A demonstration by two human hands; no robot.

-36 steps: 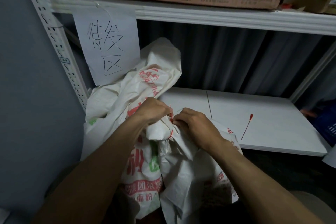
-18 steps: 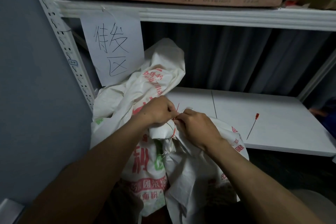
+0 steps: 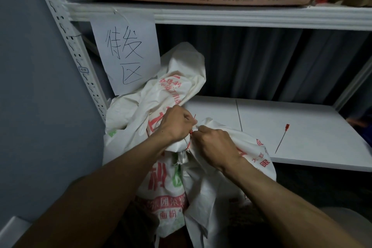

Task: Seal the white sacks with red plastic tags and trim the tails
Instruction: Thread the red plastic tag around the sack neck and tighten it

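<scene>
White metal racking fills the view, and a smooth white shelf board (image 3: 302,127) carries a spare tag (image 3: 281,139), thin, red and straight. Against its front edge leans the white sack (image 3: 167,187), crinkled woven plastic printed in red and green. The left hand (image 3: 175,125) grips its bunched neck in a fist. The right hand (image 3: 215,145) pinches the red tag (image 3: 189,143), a slim strap looped around that neck.

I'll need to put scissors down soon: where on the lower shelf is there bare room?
The lower shelf is bare between the front sack and the spare red tag, and from that tag to its right end. The left end is crowded: sacks piled below the paper sign.
</scene>
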